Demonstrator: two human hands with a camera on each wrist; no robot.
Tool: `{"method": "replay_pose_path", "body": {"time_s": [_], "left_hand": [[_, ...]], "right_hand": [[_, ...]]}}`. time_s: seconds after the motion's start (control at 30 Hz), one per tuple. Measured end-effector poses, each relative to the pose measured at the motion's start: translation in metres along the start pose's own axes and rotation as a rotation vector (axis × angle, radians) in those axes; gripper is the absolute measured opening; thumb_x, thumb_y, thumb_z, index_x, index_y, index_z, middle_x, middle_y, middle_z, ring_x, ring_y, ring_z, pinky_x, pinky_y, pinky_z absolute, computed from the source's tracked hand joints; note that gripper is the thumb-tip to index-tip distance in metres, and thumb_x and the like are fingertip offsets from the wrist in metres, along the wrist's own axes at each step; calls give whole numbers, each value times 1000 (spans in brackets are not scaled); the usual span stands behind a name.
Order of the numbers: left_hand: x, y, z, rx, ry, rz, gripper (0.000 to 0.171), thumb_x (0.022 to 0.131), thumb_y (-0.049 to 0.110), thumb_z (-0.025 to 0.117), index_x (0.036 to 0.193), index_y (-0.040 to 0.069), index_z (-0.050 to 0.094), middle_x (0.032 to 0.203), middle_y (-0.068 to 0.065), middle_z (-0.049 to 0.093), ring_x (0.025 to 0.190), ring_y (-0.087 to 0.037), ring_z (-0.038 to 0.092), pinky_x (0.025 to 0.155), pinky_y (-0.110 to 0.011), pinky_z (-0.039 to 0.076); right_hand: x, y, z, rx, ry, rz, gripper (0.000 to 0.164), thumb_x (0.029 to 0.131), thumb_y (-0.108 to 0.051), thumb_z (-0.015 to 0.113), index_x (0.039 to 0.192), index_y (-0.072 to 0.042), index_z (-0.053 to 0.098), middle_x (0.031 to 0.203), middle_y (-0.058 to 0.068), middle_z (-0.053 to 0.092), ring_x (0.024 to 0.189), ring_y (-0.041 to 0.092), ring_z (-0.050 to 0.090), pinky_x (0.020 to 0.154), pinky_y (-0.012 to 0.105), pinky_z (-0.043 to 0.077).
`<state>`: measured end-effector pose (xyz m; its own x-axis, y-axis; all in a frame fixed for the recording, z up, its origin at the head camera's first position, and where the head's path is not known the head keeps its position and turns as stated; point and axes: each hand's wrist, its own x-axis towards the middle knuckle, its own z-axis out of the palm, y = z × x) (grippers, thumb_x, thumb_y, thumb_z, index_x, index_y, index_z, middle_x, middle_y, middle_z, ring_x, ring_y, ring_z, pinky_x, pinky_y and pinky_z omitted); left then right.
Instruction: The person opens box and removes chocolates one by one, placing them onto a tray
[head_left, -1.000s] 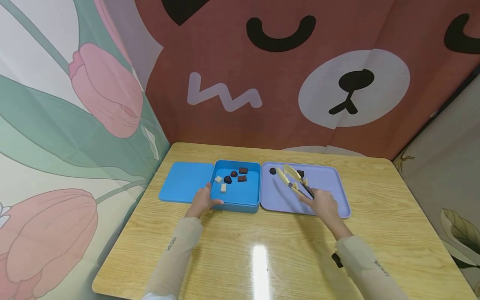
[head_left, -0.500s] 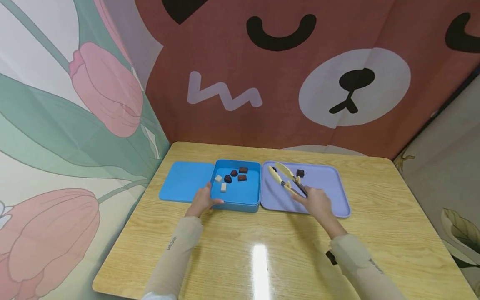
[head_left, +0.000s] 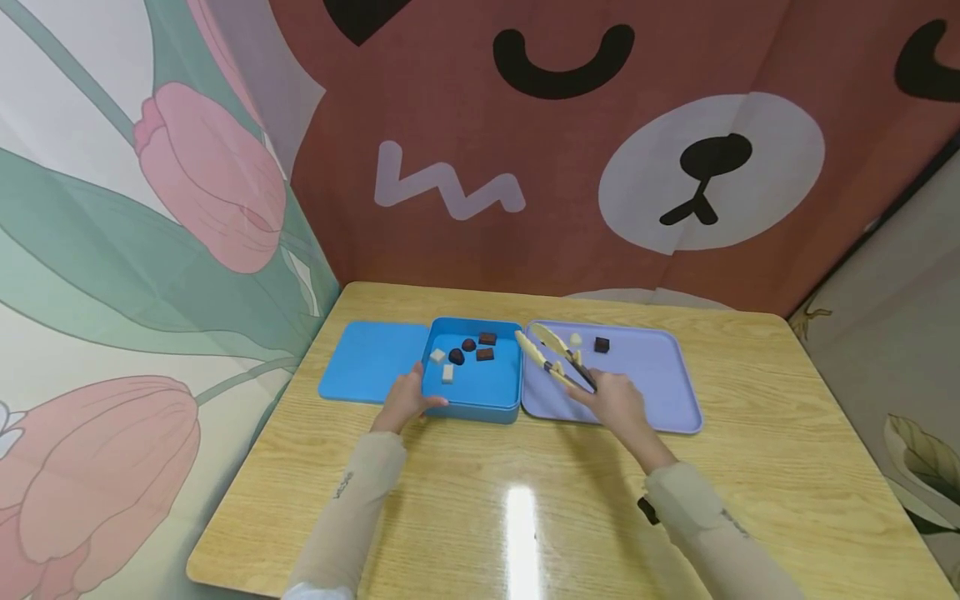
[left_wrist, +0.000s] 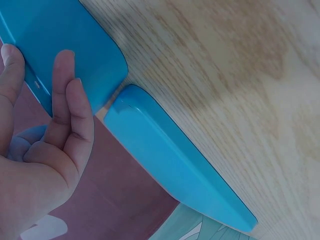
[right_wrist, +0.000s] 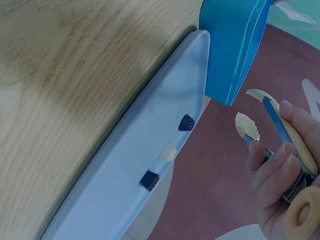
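My left hand [head_left: 405,402] rests against the front left corner of a blue box [head_left: 480,392], fingers along its side and thumb along its front wall. Inside lie white, brown and dark chocolates, among them a white one [head_left: 447,373] and a brown one [head_left: 485,354]. My right hand [head_left: 617,402] grips a pair of tongs [head_left: 553,340], pale tips parted and nothing seen between them, near the lilac tray's [head_left: 645,392] left edge. On the tray are a dark cube [head_left: 602,344], a white piece [right_wrist: 167,152] and a dark piece [right_wrist: 186,123], the latter hidden behind the tongs in the head view.
A flat blue lid [head_left: 371,362] lies left of the box, right up against it. Box and tray stand side by side towards the back of the wooden table [head_left: 450,492]. Printed cloth [head_left: 450,100] hangs close behind the table.
The right hand has moved left with the tongs, from over the tray to near the box's right rim, uncovering the dark cube and the white piece. The left hand stays at the box.
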<state>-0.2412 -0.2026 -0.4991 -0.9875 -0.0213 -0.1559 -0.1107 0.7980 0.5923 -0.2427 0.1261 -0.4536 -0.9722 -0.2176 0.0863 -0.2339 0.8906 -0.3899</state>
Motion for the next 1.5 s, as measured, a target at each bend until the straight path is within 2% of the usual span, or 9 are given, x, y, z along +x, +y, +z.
{"method": "replay_pose_path", "body": {"time_s": [0.17, 0.27, 0.43, 0.6, 0.87, 0.93, 1.03, 1.17, 1.5], "left_hand": [[1, 0, 1, -7, -3, 0, 93, 73, 28, 74, 137, -11, 18, 70, -15, 58, 50, -23, 58, 86, -42, 43], [1, 0, 1, -2, -2, 5, 93, 73, 28, 73, 137, -11, 18, 64, -10, 55, 50, -23, 58, 85, -41, 44], [2, -2, 2, 3, -7, 5, 95, 73, 29, 73, 137, -11, 17, 58, -9, 54, 49, -24, 58, 86, -40, 44], [3, -2, 2, 2, -6, -3, 95, 73, 29, 74, 138, -10, 17, 69, -14, 58, 49, -23, 58, 87, -40, 43], [3, -1, 1, 18, -5, -14, 95, 73, 29, 74, 138, -11, 17, 89, -23, 59, 51, -18, 56, 88, -41, 42], [3, -2, 1, 22, -1, -8, 94, 73, 29, 74, 137, -11, 18, 90, -24, 59, 56, -19, 58, 87, -42, 42], [2, -1, 1, 27, 10, 1, 94, 73, 29, 74, 137, -12, 19, 103, -28, 56, 75, -26, 60, 88, -43, 42], [1, 0, 0, 19, 10, -2, 94, 73, 28, 74, 137, -12, 18, 118, -31, 48, 103, -35, 53, 90, -43, 40], [0, 1, 0, 25, 18, 8, 95, 71, 29, 75, 136, -13, 19, 125, -32, 42, 115, -37, 43, 91, -43, 39]], "right_hand": [[2, -8, 4, 4, 13, -22, 39, 78, -45, 65, 74, -7, 56, 53, 3, 42, 47, 17, 39, 37, 27, 29], [3, -13, 6, 13, 21, -35, 37, 77, -44, 66, 75, -8, 57, 53, 3, 41, 47, 17, 39, 37, 27, 29], [6, -21, 10, 19, 11, -57, 38, 77, -44, 66, 70, -9, 54, 52, 2, 41, 46, 17, 39, 37, 26, 29], [8, -28, 14, 21, -1, -74, 40, 77, -44, 66, 65, -10, 50, 52, 2, 41, 45, 15, 38, 37, 25, 29], [12, -41, 22, 8, -34, -76, 40, 76, -46, 66, 68, -9, 52, 51, 2, 42, 43, 13, 37, 35, 24, 27], [13, -44, 25, 4, -37, -77, 39, 76, -45, 67, 68, -9, 52, 50, 2, 42, 42, 13, 37, 35, 23, 26], [15, -48, 29, 1, -50, -73, 37, 76, -41, 68, 67, -9, 52, 50, 2, 42, 41, 12, 36, 35, 23, 26], [20, -54, 32, -9, -83, -47, 35, 76, -39, 69, 68, -10, 52, 52, 2, 44, 43, 13, 38, 35, 24, 27], [31, -64, 39, -87, -125, -25, 41, 74, -45, 69, 64, -9, 53, 52, 2, 45, 44, 12, 37, 35, 24, 26]]}}
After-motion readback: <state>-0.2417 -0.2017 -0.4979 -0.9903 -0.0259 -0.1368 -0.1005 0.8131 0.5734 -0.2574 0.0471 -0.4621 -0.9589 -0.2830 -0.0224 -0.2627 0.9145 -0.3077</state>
